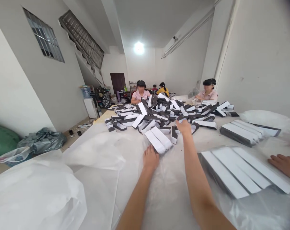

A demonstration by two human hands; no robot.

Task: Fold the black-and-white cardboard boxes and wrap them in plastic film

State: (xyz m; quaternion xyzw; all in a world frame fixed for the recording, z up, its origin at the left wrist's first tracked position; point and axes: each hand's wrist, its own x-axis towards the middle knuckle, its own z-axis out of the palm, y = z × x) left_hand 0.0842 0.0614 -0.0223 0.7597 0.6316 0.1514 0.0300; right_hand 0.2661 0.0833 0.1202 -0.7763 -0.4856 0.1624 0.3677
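The person's left hand (151, 158) is resting against the end of two white-banded boxes (158, 140) lying together on the table. Its fingers are curled out of sight, so I can't tell whether they are grasping the boxes. The right hand (183, 127) is reaching over the near edge of a big heap (156, 115) of loose black-and-white boxes. Its fingers are bent downward on the heap, and I can't tell whether they are holding anything. Two neat rows (242, 171) of boxes are lying to the right, with another hand (286, 166) resting just beside them, belonging to someone else.

Plastic sheeting (168, 198) is covering the long table, and a white bag (32, 195) is bulging at its near left corner. Two co-workers, one in pink (140, 95) and one in pale pink (208, 95), are sitting at the far side, with a third in yellow (163, 90) behind them. Down the white room, a ceiling lamp (138, 48) is shining near a brown door (117, 83). A grey bag (43, 140) and a green sack (2, 140) are slumping on the floor at left, beneath a barred window (43, 35).
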